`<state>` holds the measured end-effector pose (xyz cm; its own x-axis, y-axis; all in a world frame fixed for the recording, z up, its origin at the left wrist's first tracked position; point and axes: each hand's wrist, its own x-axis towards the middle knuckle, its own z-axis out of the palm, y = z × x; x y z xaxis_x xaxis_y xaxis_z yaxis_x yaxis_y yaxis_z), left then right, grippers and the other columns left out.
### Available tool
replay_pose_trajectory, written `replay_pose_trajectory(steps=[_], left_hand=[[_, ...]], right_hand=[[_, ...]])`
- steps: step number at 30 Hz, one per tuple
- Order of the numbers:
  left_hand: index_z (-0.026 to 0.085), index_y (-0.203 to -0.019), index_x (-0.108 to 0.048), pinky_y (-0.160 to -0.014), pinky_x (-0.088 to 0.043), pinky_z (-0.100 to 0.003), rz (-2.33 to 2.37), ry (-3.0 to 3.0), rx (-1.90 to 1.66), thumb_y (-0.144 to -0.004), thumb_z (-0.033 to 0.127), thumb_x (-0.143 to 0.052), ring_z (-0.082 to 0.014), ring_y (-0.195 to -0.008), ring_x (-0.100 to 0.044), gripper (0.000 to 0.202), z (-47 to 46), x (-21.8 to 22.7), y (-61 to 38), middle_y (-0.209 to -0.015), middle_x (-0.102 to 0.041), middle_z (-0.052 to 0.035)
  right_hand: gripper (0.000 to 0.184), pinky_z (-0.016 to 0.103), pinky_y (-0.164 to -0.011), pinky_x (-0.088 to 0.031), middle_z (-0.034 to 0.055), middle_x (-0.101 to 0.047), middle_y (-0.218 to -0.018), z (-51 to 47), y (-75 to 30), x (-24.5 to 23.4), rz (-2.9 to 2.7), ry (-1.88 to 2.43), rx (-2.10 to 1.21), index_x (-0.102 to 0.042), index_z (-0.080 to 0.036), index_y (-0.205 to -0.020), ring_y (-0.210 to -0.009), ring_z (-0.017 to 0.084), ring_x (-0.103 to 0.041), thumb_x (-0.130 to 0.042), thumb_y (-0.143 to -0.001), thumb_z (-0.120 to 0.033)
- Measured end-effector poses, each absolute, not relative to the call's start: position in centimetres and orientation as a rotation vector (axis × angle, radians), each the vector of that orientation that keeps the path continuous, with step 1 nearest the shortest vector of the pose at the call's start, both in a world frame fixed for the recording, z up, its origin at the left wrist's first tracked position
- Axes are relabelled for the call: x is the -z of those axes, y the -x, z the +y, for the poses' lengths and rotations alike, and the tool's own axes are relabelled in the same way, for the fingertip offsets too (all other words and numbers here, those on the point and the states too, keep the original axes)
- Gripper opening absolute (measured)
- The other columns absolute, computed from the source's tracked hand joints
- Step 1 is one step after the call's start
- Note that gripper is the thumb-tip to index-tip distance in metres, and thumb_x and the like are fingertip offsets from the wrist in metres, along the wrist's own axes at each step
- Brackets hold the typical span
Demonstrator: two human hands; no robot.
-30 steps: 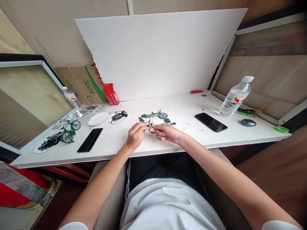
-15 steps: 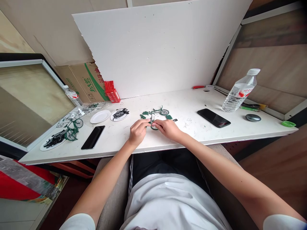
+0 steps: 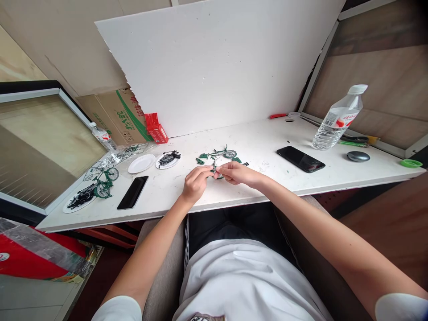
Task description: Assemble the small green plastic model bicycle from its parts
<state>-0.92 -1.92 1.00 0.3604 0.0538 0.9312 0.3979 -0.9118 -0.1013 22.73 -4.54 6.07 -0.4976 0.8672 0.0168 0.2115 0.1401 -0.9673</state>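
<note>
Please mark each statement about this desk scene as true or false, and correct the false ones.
1. Both hands, left hand and right hand, pinch one small green model part. True.
2. The water bottle lies flat. False: it stands, near the far right.
3. Two black phones lie on the table, left phone and right phone. True.
4. The finished green bicycle model stands right of the hands. False: it is far left.

On the bench (image 3: 334, 178) lie two black phones, one at nine o'clock (image 3: 133, 192) and one at two o'clock (image 3: 300, 159). Two water bottles: a small one at ten o'clock (image 3: 103, 138), a larger one at two (image 3: 337, 120). Three white plates (image 3: 141, 163) sit toward nine. One finished green bicycle model (image 3: 103, 180) stands there too.
</note>
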Motion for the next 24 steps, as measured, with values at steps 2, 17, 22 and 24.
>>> replay_pose_trajectory(steps=[2, 17, 22, 24], left_hand=[[0.021, -0.110, -0.076, -0.099, -0.072, -0.037, -0.405, 2.331, 1.563, -0.107, -0.001, -0.050, -0.0213, -0.116, -0.084, 0.034, -1.9, -0.9, 0.8, -0.115, -0.085, -0.0084], [0.020, -0.106, -0.077, -0.100, -0.072, -0.037, -0.390, 2.303, 1.609, -0.103, -0.004, -0.054, -0.0212, -0.112, -0.085, 0.033, -1.9, -1.0, 1.0, -0.114, -0.086, -0.0071], [0.020, -0.111, -0.076, -0.102, -0.072, -0.041, -0.312, 2.355, 1.570, -0.103, -0.006, -0.050, -0.0238, -0.119, -0.083, 0.038, -1.8, -0.9, 1.1, -0.117, -0.085, -0.0092], [0.020, -0.112, -0.076, -0.102, -0.072, -0.042, -0.300, 2.359, 1.561, -0.102, -0.006, -0.048, -0.0245, -0.120, -0.083, 0.039, -1.8, -0.9, 1.1, -0.117, -0.085, -0.0097]], right_hand=[[0.043, 0.030, -0.063, -0.033, 0.0012, -0.057, -0.072, -4.8, -22.4, -6.1, -1.965, 1.061, -0.980, -0.075, -0.017, -0.095, -0.065, 0.015, -0.044, -0.058, -0.110, -0.054], [0.049, 0.034, -0.084, -0.047, 0.0085, -0.078, -0.099, -4.5, -21.7, -4.6, -2.028, 0.937, -0.871, -0.077, -0.019, -0.096, -0.089, 0.022, -0.066, -0.053, -0.112, -0.059], [0.052, 0.031, -0.058, -0.026, -0.0076, -0.035, -0.061, -4.7, -22.6, -5.6, -1.873, 0.992, -1.344, -0.072, -0.019, -0.094, -0.057, 0.012, -0.029, -0.061, -0.106, -0.069], [0.048, 0.030, -0.054, -0.017, -0.0105, -0.024, -0.062, -4.7, -22.8, -5.7, -1.779, 0.981, -1.552, -0.068, -0.020, -0.094, -0.056, 0.010, -0.018, -0.064, -0.105, -0.066]])
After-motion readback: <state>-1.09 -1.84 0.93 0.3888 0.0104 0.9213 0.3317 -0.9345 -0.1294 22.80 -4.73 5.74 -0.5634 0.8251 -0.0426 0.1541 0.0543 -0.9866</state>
